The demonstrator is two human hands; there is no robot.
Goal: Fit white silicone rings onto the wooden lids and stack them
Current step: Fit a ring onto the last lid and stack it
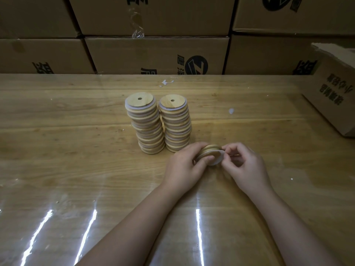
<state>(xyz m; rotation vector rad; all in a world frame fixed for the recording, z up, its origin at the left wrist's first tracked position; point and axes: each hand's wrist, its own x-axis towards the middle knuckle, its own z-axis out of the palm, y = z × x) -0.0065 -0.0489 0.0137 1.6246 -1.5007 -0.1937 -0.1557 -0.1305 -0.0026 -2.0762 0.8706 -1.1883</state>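
Two tall stacks of round wooden lids with white rings stand side by side on the table, the left stack (147, 121) and the right stack (176, 121), each top lid showing a small centre hole. Just in front of the right stack my left hand (184, 166) grips a wooden lid (208, 150) on edge, fingers curled round its rim. My right hand (244, 166) pinches the white silicone ring (218, 160) at the lid's near face. How far the ring sits on the lid is hidden by my fingers.
The wooden table (76, 150) is covered by a glossy clear sheet. An open cardboard box (334, 93) stands at the right edge. Stacked cardboard cartons (153, 52) form a wall behind the table. Small white scraps (231, 111) lie on the table farther back.
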